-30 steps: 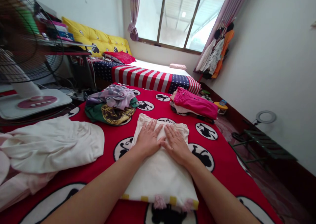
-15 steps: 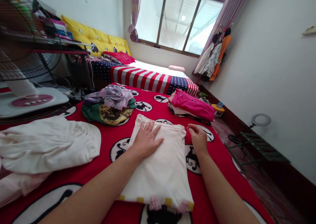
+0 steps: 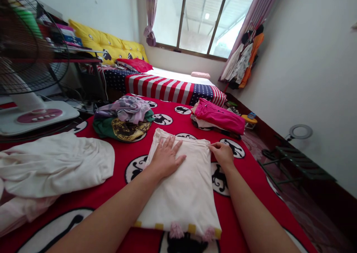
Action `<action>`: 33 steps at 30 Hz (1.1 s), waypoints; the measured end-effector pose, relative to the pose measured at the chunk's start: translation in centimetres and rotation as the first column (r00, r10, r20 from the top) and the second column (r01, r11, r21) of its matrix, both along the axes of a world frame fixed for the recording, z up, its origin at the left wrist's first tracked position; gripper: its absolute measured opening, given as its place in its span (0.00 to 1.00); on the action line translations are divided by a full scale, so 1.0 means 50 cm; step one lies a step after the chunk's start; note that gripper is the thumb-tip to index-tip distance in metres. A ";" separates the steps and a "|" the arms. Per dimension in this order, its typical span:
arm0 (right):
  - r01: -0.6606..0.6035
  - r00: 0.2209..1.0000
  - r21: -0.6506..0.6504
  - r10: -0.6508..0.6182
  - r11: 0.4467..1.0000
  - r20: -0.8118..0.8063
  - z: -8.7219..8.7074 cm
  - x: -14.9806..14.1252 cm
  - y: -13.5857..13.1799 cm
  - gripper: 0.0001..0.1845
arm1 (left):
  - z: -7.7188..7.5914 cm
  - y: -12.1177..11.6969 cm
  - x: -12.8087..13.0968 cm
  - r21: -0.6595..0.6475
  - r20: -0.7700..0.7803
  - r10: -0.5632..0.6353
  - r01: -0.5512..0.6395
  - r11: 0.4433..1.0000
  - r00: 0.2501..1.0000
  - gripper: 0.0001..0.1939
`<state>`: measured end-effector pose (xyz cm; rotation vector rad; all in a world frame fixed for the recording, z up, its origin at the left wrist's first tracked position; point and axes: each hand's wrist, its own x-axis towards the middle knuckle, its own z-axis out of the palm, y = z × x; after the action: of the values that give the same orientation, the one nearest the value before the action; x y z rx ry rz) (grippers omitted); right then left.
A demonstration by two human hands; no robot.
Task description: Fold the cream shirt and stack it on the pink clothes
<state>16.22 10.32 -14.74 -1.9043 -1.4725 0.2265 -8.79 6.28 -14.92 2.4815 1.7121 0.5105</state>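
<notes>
A folded cream-white garment [image 3: 186,193] lies flat in front of me on a red patterned blanket [image 3: 122,193]. Yellow patches and pink tassels trim its near edge. My left hand [image 3: 167,158] rests flat on its upper left part, fingers spread. At the garment's far right corner, the thumb and fingers of my right hand [image 3: 223,152] are pinched on the cloth edge.
To the left lies a loose white garment [image 3: 64,160], with a rumpled pile of clothes [image 3: 125,115] beyond it. A folded stack topped with pink cloth [image 3: 219,117] sits at the far right. A fan [image 3: 33,111] stands at left, a dark green folding stool [image 3: 301,163] at right.
My right hand has moved slightly left and now meets the far right corner of the garment. My left hand stays flat in the same place.
</notes>
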 end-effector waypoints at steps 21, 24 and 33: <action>-0.789 0.598 -0.103 0.795 0.606 0.101 0.099 -0.242 -0.312 0.11 | -0.007 0.042 -0.043 -0.111 0.733 -0.031 0.165 0.980 0.680 0.31; -0.807 0.461 -0.299 0.860 0.509 0.219 0.079 -0.253 -0.356 0.34 | -0.002 0.053 -0.073 -0.090 0.983 0.041 0.271 0.958 0.180 0.29; -0.817 0.500 -0.197 0.836 0.541 0.225 0.068 -0.236 -0.334 0.19 | 0.037 0.049 -0.136 -0.194 0.969 0.220 0.203 0.960 -0.115 0.17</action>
<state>4.41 -6.39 -11.35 -1.1157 -2.5603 0.4420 -15.61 8.71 -13.09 0.9269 0.8521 1.4974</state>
